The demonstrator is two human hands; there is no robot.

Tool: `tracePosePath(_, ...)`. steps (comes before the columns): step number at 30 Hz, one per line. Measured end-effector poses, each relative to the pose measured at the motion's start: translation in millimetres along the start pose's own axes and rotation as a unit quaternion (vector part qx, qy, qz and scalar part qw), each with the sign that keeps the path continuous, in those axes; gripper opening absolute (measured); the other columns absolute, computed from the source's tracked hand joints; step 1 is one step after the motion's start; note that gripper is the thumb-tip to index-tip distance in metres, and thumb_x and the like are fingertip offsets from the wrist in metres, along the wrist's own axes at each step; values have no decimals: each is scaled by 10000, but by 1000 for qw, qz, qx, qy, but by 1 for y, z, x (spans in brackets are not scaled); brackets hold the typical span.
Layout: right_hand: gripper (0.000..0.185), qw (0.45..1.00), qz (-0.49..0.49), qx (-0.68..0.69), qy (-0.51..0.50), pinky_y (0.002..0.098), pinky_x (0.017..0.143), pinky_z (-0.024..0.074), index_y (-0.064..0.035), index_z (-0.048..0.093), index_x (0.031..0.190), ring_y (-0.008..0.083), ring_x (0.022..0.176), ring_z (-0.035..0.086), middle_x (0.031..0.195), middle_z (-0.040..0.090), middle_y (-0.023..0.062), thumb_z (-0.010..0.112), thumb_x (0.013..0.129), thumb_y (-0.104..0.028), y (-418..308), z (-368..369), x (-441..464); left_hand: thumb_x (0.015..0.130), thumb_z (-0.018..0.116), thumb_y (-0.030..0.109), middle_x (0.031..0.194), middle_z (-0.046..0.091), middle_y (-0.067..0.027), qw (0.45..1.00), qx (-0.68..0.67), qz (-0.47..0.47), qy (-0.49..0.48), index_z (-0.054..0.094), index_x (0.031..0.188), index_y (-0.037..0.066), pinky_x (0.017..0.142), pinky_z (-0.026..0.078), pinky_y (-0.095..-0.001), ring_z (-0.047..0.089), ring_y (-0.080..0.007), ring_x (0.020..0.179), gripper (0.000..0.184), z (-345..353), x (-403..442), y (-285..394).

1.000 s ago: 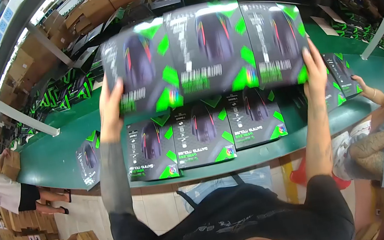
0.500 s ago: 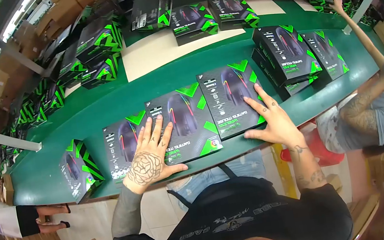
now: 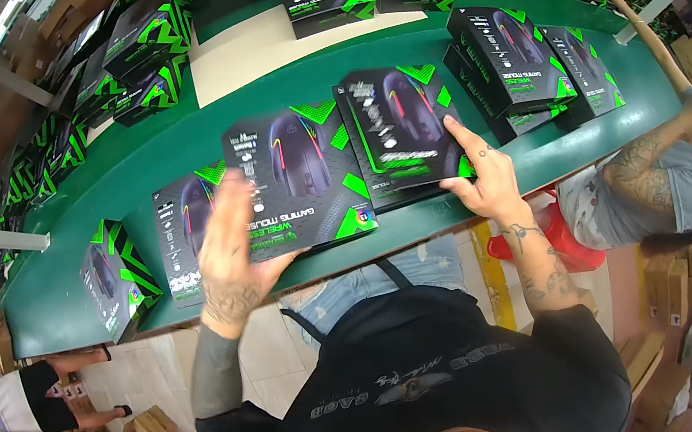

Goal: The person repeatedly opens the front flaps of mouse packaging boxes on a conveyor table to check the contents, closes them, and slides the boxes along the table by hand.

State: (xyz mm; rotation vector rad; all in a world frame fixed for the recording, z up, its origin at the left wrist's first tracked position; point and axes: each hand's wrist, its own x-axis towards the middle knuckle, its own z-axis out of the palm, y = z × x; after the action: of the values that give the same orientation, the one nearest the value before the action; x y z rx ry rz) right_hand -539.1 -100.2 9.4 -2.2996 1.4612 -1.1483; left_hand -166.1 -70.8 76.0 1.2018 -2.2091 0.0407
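Okay so the middle box [image 3: 300, 178] is flat on the green tabletop [image 3: 148, 151]. Left hand [image 3: 234, 242] is at its left edge, blurry, fingers straight, not wrapped around anything. Just right of the middle box, the right hand [image 3: 483, 177] has thumb and fingers spread at the near corner of a blurred box [image 3: 404, 127] sitting on a lower box [image 3: 378, 190]. Left box [image 3: 180, 245] is down beside the middle one. Row's laid out, I'd say, but that right pair isn't squared up yet.

Left grip [image 3: 231, 255] blurred, open, fingers [image 3: 229, 199] together; right grip [image 3: 488, 177] open, thumb spread; forearms [image 3: 542, 267] reaching forward.
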Motion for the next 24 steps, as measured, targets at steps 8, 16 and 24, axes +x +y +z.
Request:
tracePosePath(8,464,946,185,26,264,365,448,328,41,536,633,140,469,409,502,451,69,500,1019,-215,5,15,-1,746,745,583,1196,605,-228,987,-31,-97,-121,565,1287,6,992,413,-527,562,-427,1124,811,58,1,64)
tracePosePath(16,384,952,283,1,119,378,576,452,29,636,972,211,567,540,633,579,161,500,1017,-327,-9,-29,42,923,574,463,804,605,-157,996,5,-48,-77,452,1323,-104,692,458,-415,602,-305,749,704,46,70,62)
tracePosePath(24,1025,966,62,9,-252,474,1109,346,-126,490,1410,405,1423,295,1587,210,199,909,517,-405,-22,-27,19,531,893,445,1469,388,-202,980,1,-71,-188,471,1391,77,1130,303,-529,352,-439,1363,1026,-50,-13,-7)
